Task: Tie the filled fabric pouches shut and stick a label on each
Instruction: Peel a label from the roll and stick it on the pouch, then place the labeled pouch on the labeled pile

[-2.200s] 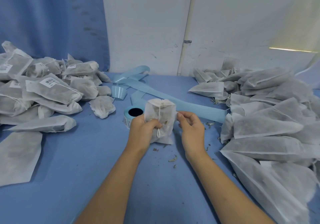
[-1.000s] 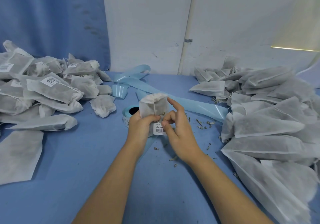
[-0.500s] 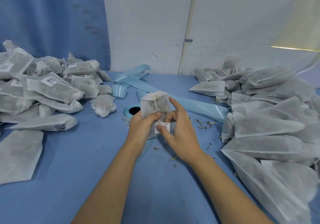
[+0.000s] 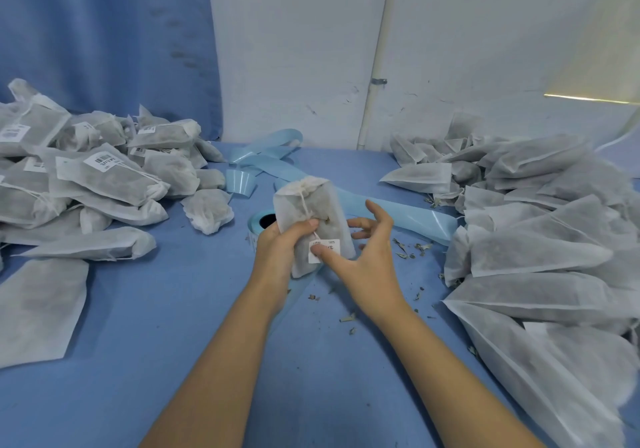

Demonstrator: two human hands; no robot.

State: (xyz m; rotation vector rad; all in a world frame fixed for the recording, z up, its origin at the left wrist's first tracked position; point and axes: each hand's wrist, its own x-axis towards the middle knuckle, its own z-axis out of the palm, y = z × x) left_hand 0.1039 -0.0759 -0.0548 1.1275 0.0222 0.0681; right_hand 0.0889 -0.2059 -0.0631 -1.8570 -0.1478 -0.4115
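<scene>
Pouch (image 4: 313,205): gripped upright just before label roll (image 4: 256,222) by left hand (image 4: 280,247), fingers (image 4: 301,228) curled round; label (image 4: 333,244) pressed by right hand (image 4: 367,260) thumb, other fingers spread. Likely needed firm rubbing along label edges.

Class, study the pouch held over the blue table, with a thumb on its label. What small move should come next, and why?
With the right hand, probably slide the thumb across the label to press it flat. The left hand grips the pouch, whose drawstring looks already tied. The thumb covers only the label's left edge, with the other fingers spread clear.
</scene>
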